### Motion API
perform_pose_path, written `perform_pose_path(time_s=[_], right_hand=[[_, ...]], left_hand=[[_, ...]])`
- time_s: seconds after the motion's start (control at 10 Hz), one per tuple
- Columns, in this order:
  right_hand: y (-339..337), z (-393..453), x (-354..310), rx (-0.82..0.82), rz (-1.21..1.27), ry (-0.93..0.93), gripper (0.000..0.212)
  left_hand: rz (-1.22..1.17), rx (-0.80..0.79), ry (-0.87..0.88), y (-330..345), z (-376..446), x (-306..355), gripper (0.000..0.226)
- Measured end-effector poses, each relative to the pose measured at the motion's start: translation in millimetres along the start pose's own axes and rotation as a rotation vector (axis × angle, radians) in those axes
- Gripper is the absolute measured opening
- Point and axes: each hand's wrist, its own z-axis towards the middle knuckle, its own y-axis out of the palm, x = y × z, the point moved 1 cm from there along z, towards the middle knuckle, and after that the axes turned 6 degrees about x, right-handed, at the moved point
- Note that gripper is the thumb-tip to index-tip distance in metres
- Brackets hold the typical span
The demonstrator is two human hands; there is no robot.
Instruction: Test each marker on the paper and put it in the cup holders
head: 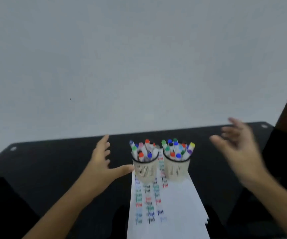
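On the black table (pixel 53 163) in front of us, two pale slotted cups stand side by side on the far end of a long white sheet of paper (pixel 182 204). Both the left cup (pixel 145 170) and the right cup (pixel 176 169) are crowded with markers (pixel 173 149) standing cap-up, in red, blue, green, purple and other colours. Nearer to us, the paper carries several columns of short scribbles in many colours, which we read as test marks; the blur keeps us from making out any word. Our left hand (pixel 98 163) is spread wide just left of the left cup, fingers straight, the thumb reaching to the cup's side or very close to it, and it holds nothing. Our right hand (pixel 239 149) hovers well to the right of the right cup, above the table, fingers loosely apart and smeared by blur, also holding nothing. We see no loose marker lying on the paper or on the table. Judging from that, the testing and sorting look finished or nearly so, and what may remain is only a last check that no marker was left outside our view.
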Motion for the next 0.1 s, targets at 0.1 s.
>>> perform_pose_path(time_s=[0.1], right_hand=[[-36.6, 39.0, -76.2, 0.123, 0.125, -0.295, 0.098]], left_hand=[[-0.031, 0.099, 0.351, -70.5, -35.2, 80.5, 0.104]])
